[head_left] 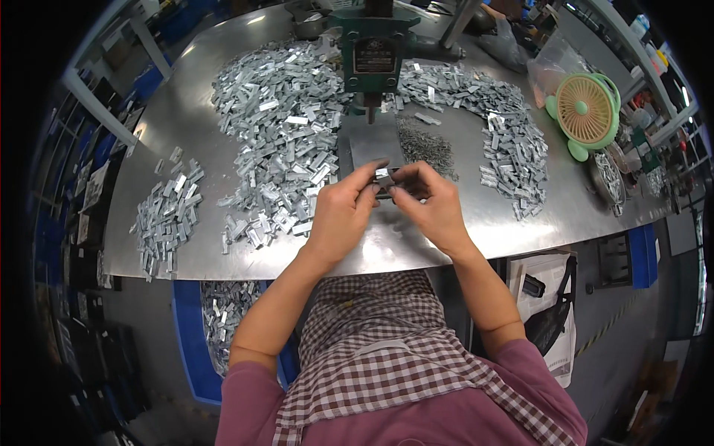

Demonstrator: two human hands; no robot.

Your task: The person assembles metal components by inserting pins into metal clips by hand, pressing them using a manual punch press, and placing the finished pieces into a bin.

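My left hand (344, 212) and my right hand (433, 207) meet in front of a green bench press (374, 53). Between their fingertips is a small silver metal block (384, 176), pinched from both sides. Fingers cover part of it, and a dark edge shows around it. Just beyond my fingers lies the press's flat grey base plate (364, 141), under the narrow ram (370, 111). Right of the plate is a heap of thin dark pins (428, 147). A wide pile of similar silver blocks (286, 123) spreads left of the press.
More blocks lie in a curved pile (513, 149) at right and a smaller pile (169, 215) at far left. A green fan (585, 111) stands near a bowl of parts (608, 178). Below the metal table's front edge (223, 272) sits a blue bin (189, 349) of parts.
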